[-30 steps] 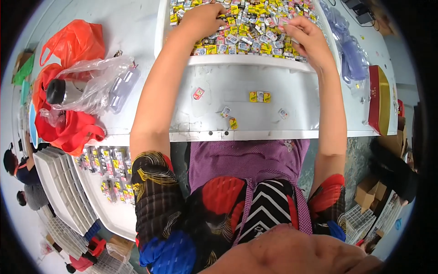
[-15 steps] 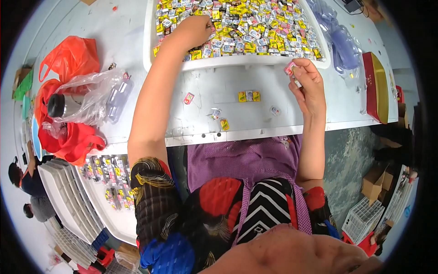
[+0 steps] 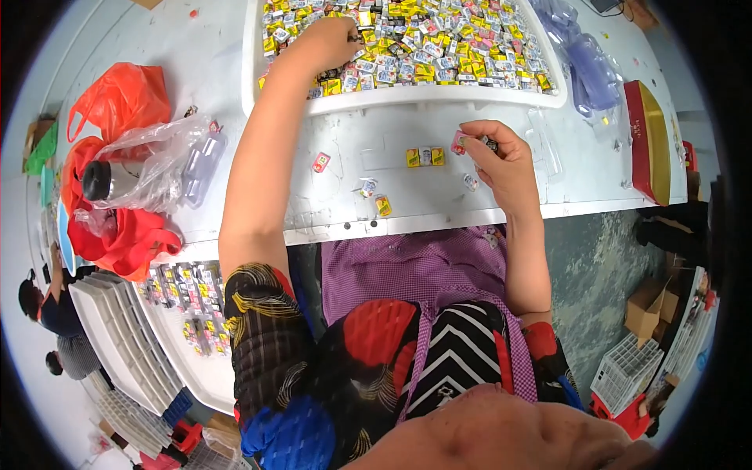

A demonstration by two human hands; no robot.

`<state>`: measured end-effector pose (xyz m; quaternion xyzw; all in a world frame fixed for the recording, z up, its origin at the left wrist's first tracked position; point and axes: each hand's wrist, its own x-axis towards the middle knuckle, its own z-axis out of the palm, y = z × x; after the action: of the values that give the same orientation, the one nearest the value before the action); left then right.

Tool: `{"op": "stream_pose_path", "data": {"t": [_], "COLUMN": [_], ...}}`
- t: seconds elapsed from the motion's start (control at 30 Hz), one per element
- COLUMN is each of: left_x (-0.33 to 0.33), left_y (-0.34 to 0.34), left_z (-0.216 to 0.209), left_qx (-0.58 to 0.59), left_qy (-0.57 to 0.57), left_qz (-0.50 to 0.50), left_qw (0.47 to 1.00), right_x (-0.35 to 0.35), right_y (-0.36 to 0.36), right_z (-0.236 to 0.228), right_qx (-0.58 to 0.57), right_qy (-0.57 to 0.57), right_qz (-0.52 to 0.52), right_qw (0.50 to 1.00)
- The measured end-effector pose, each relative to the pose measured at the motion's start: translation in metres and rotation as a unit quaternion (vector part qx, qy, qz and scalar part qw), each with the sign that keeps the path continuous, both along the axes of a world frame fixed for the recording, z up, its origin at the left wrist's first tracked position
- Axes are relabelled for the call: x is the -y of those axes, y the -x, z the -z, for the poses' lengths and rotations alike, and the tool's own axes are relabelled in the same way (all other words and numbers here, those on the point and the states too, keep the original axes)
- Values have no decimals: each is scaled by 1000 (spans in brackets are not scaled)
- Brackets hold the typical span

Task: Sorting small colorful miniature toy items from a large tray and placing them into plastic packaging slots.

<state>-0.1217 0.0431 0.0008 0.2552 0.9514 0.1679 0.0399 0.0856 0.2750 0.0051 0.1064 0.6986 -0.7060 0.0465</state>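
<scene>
Small boxes (image 3: 427,59) are heaped in the white tray (image 3: 439,96) at the far side of the tabletop (image 3: 423,213); three more, yellow, white and yellow, are set edge to edge as a short row (image 3: 424,157) nearer the body.

Step in hand, as judged: boxes are being picked out and brought to the row. A pink box (image 3: 459,142) is gripped between thumb and fingers of the right hand (image 3: 482,146), which is held just right of the row, above the tabletop. Next move, as judged: the pink box to be turned square and lowered against the row's right end without the others being nudged.

The left hand (image 3: 345,43) is reached into the heap with fingers curled; whether anything is gripped there cannot be told, the fingertips being masked by the hand and boxes.

Hard to make out: a dark-and-white item (image 3: 489,144) is partly covered by the right fingers, probably another box. A faint clear outline (image 3: 381,159) is seen beside the row; whether the row is seated in a clear case cannot be told. The tray's far side is cut off by the upper edge.
</scene>
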Motion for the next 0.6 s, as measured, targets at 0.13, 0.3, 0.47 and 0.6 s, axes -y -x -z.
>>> {"op": "stream_pose_path", "data": {"t": [0.13, 0.3, 0.47, 0.6], "left_x": [3, 22, 20, 6], "left_y": [1, -19, -80, -155], "left_z": [3, -14, -23, -15], "left_qx": [48, -29, 57, 127], "left_qy": [-32, -265, -318, -301], "left_qz": [-17, -128, -144, -139], "left_qw": [998, 955, 935, 935], "right_x": [7, 32, 40, 48], "right_y": [1, 8, 11, 6], "right_z": [7, 3, 13, 27], "right_qx": [-21, -62, -41, -99], "right_qy": [-18, -90, -143, -212], "right_qz": [-19, -92, -134, -141], "right_qw": [999, 990, 980, 962]}}
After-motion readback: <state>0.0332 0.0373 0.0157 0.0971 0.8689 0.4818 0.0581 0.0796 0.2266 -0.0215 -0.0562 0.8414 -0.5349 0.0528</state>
